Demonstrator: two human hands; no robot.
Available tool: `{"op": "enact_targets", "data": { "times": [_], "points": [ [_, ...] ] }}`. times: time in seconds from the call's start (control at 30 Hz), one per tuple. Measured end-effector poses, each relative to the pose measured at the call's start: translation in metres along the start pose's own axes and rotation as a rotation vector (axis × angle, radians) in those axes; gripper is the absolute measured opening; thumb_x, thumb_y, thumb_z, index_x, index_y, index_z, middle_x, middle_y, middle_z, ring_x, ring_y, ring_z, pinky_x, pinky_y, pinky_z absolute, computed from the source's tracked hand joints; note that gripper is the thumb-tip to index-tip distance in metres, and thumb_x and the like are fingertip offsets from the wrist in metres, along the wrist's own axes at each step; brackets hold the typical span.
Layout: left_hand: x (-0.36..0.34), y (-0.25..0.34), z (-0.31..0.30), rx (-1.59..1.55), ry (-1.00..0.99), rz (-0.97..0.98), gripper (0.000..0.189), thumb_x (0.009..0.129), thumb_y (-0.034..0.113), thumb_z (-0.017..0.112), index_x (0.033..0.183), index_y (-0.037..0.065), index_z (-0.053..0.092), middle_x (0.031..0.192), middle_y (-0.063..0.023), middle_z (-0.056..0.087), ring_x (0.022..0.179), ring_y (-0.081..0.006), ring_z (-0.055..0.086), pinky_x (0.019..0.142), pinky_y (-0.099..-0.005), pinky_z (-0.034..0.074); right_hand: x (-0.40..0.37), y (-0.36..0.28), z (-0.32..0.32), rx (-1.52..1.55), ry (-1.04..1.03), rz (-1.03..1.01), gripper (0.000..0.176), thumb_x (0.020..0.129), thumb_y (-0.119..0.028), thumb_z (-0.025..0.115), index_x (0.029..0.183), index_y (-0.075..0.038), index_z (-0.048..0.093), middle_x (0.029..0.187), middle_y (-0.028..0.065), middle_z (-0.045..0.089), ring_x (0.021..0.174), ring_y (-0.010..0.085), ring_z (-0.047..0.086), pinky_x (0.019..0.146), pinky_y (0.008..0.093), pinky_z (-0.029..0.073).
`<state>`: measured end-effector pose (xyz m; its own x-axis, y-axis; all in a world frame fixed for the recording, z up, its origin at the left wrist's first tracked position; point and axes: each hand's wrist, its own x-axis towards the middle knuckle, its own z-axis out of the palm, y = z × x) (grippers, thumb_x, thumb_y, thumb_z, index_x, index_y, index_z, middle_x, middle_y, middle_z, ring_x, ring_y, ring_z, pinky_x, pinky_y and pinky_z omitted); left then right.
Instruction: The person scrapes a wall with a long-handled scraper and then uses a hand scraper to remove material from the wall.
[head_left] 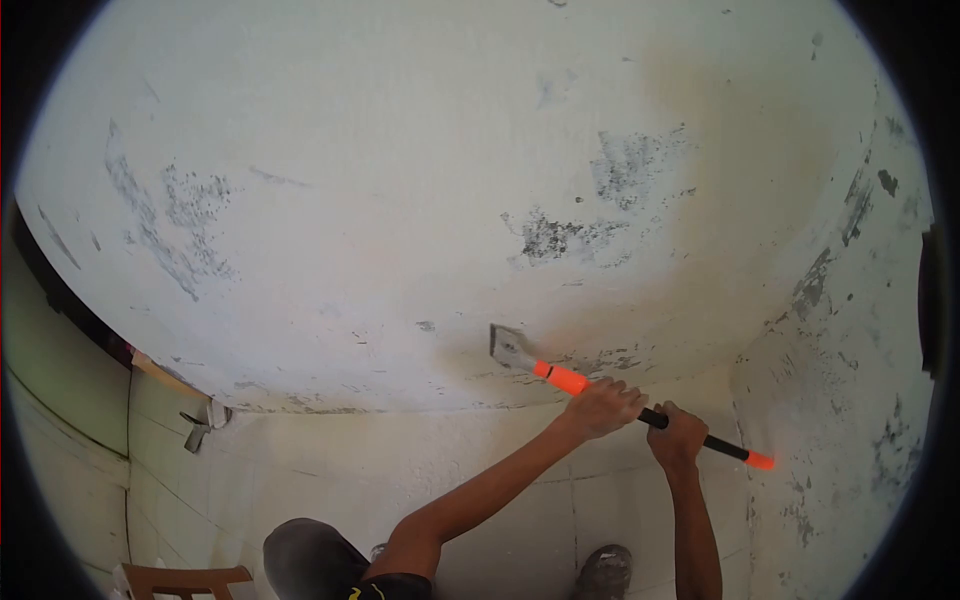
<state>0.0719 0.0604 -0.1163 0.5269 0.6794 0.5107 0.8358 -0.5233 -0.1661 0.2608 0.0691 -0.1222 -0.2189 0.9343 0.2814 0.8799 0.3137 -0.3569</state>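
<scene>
My left hand [605,407] is wrapped round the upper handle of a long-handled scraper [567,377], just behind its orange section. Lower down, my right hand [680,437] grips the black part of the same handle, near the orange end. The tool slants up to the left, and its wide metal head [508,347] is at the lower part of the white wall [400,230]. Grey patches [560,238] and scuffs mark the wall surface above the blade.
A second wall [850,430] with dark worn spots meets the first at the right. Pale floor tiles [510,480] lie below, with my shoe [605,572] on them. A small metal-headed tool [197,432] lies at the left, and a brown wooden chair [185,578] stands at lower left.
</scene>
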Motion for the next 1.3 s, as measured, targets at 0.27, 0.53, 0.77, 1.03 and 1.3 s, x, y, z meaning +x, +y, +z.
{"op": "enact_targets", "data": {
  "times": [0.27,0.53,0.77,1.03,1.3],
  "points": [
    [-0.009,-0.005,-0.005,-0.056,-0.042,0.061,0.013,0.079,0.02,0.066,0.09,0.013,0.065,0.075,0.0018,0.062,0.075,-0.0155,0.064,0.068,-0.0295,0.05,-0.008,-0.011,0.003,-0.035,-0.017,0.083,0.026,0.088,-0.024,0.064,0.068,-0.008,0.06,0.06,0.0178,0.059,0.062,0.0416,0.061,0.058,0.0482,0.046],
    [-0.007,0.008,0.002,-0.08,-0.13,0.041,0.016,0.08,0.02,0.065,0.095,0.013,0.068,0.08,0.0024,0.065,0.079,-0.0157,0.066,0.068,-0.0305,0.05,-0.021,-0.002,0.004,-0.026,-0.044,0.096,0.027,0.089,-0.024,0.063,0.068,-0.008,0.058,0.059,0.0175,0.059,0.062,0.0412,0.062,0.059,0.0487,0.046],
    [-0.016,-0.002,0.0,-0.081,-0.07,0.054,0.012,0.081,0.019,0.065,0.091,0.013,0.066,0.077,0.0028,0.064,0.078,-0.0151,0.065,0.067,-0.0305,0.05,-0.017,-0.014,0.011,0.03,-0.046,0.09,0.027,0.089,-0.024,0.063,0.068,-0.008,0.058,0.059,0.017,0.059,0.063,0.0408,0.062,0.058,0.0479,0.046],
    [-0.007,0.012,0.013,-0.093,-0.115,0.029,0.009,0.08,0.018,0.065,0.087,0.013,0.063,0.08,0.0018,0.066,0.081,-0.0154,0.066,0.069,-0.0301,0.051,-0.021,0.009,0.017,0.011,-0.053,0.104,0.015,0.084,-0.022,0.065,0.074,-0.01,0.065,0.063,0.0163,0.063,0.066,0.0389,0.064,0.062,0.0471,0.048],
    [-0.022,0.0,0.008,-0.039,-0.152,0.033,0.009,0.079,0.017,0.065,0.084,0.011,0.061,0.077,0.0008,0.064,0.078,-0.0173,0.066,0.068,-0.0308,0.052,-0.017,-0.007,0.034,0.069,-0.103,0.109,0.022,0.085,-0.021,0.065,0.07,-0.006,0.061,0.063,0.0192,0.061,0.066,0.0418,0.062,0.06,0.0473,0.047]
  ]
}}
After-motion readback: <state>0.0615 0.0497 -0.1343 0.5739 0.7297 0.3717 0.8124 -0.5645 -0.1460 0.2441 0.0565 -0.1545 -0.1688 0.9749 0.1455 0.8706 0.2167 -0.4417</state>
